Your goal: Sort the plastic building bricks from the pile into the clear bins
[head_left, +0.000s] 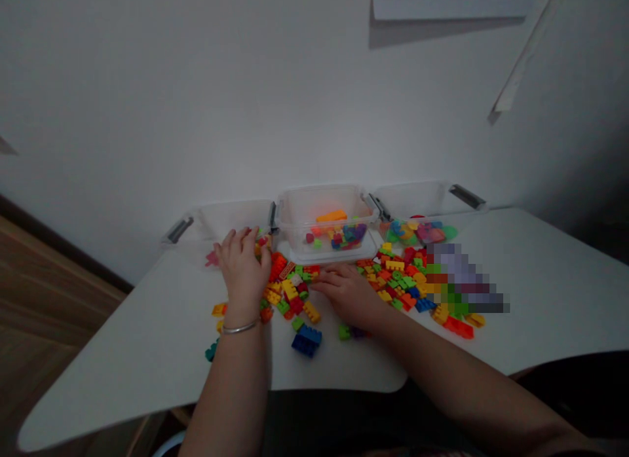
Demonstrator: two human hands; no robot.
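Note:
My left hand [242,264], with a silver bangle at its wrist, is over the front of the left clear plastic box [221,215]. Its fingers are spread, and colourful pieces show beside and below them. In the heap of building bricks [289,289], my right hand [348,290] lies low with bent fingers drawn together. Its fingertips meet the bricks near a small orange-red one [311,272]; what is between them is hidden. A dark blue brick [307,340] rests nearer the front edge.
A middle clear box [327,201] holds several bricks and stands on a white lid [314,256]. The right clear box [417,201] contains coloured shapes. More bricks [396,280] spread rightward on the white table [531,267], beside a pixelated patch. A wall [221,103] stands behind.

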